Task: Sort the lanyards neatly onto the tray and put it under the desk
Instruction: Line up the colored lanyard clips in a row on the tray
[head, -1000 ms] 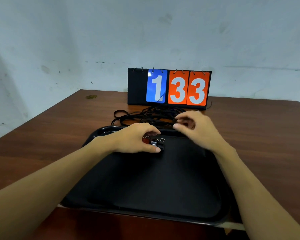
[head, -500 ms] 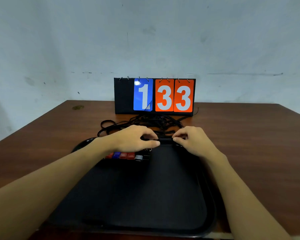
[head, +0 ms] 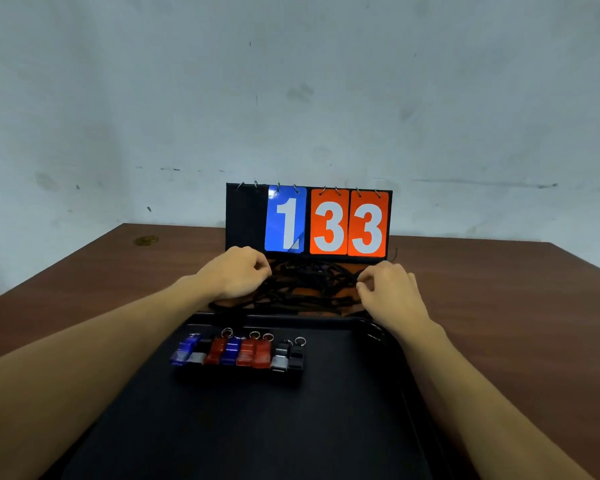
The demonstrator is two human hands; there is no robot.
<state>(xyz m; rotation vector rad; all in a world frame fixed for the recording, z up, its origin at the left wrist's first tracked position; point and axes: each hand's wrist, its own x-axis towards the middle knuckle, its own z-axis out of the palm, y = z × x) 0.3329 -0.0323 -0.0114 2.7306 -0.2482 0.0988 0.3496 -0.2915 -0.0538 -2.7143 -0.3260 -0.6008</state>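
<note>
A plain, bare workroom or office: a brown wood-grain laminate table stands against a scuffed, stained pale grey painted wall, and a black flip-card scoreboard on it reads 1 33.

A black flip scoreboard showing a blue 1 and two orange 3s stood on the brown wooden tabletop, just beyond the left hand; a scuffed grey wall rose behind.

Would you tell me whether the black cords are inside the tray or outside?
Mostly outside: the cords lie heaped on the desk beyond the tray's far rim.
</note>
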